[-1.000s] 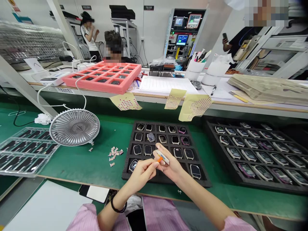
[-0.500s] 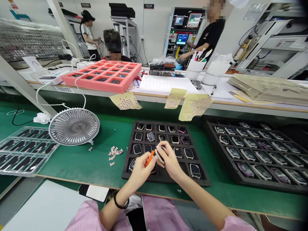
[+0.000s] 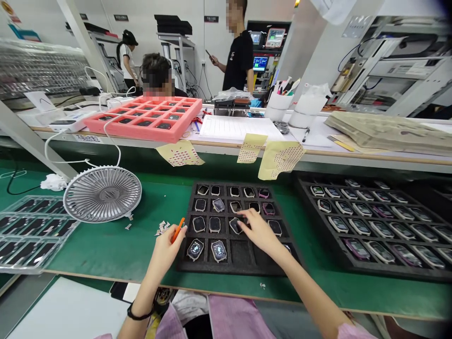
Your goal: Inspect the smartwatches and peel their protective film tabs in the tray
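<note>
An orange tool (image 3: 178, 230) is pinched in my left hand (image 3: 166, 247), left of a black foam tray (image 3: 243, 268) of watches. Small whitish pieces (image 3: 162, 228) lie on the green mat beside that hand. My right hand (image 3: 257, 228) hovers over the tray, fingers apart, its fingertips at a watch (image 3: 235, 226) in the third row. Two watches with lit screens, one of them a watch (image 3: 219, 250) in the front row, sit at the tray's left. Next to them is a bare compartment (image 3: 240, 254). My right hand and forearm hide part of the tray.
A second black tray of watches (image 3: 381, 230) stands at the right. A round grey fan (image 3: 103, 194) and a clear tray (image 3: 31, 230) are at the left. The shelf behind holds a red foam tray (image 3: 176, 134) and papers (image 3: 240, 128). People are in the background.
My hands have moved apart. The left went left with the orange tool; the right let go of the watch, which now rests in the tray. A person in black moved left, holding a phone.
</note>
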A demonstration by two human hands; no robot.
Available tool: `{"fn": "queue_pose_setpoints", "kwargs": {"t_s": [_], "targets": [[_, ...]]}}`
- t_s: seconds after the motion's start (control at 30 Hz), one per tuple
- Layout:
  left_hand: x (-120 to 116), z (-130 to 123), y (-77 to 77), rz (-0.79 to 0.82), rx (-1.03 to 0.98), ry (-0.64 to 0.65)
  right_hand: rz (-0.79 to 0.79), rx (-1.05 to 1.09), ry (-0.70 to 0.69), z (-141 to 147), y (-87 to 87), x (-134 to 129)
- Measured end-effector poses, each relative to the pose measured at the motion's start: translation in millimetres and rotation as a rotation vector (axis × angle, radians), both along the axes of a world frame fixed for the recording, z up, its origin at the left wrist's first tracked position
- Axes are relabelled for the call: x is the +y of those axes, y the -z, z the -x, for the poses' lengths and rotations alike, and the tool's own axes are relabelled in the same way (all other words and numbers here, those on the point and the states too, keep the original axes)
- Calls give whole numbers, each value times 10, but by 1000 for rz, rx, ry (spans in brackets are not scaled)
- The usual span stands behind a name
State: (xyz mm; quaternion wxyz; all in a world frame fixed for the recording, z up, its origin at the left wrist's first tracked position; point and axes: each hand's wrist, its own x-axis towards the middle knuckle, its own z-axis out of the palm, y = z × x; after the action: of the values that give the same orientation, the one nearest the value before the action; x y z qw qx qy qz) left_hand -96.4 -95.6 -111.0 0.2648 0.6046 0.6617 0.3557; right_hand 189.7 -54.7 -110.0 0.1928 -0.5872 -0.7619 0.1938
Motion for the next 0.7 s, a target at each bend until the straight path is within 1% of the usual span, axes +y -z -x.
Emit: {"fn": "queue_pose_setpoints", "kwargs": {"t_s": [0.07, 0.13, 0.2, 0.3, 0.37, 0.5, 0.6, 0.7], "targets": [[-21, 92, 3, 7, 48, -41, -79, -122, 132, -97, -7, -43], [-39, 182, 11, 25, 95, -81, -91, -253, 239, -186, 7, -67], [-51, 244, 24, 42, 154, -107, -70, -348, 274, -228, 26, -78], [-62, 271, 46, 48, 231, -128, -14, -358, 229, -205, 33, -72], [-68, 267, 59, 52, 267, -146, 19, -344, 224, -174, 27, -65], [-85, 285, 66, 92, 306, -168, -47, -401, 263, -175, 37, -75], [-96, 320, 59, 133, 312, -176, -64, -424, 194, -214, 58, -89], [-105, 333, 49, 163, 291, -180, -37, -383, 144, -263, 66, -65]]}}
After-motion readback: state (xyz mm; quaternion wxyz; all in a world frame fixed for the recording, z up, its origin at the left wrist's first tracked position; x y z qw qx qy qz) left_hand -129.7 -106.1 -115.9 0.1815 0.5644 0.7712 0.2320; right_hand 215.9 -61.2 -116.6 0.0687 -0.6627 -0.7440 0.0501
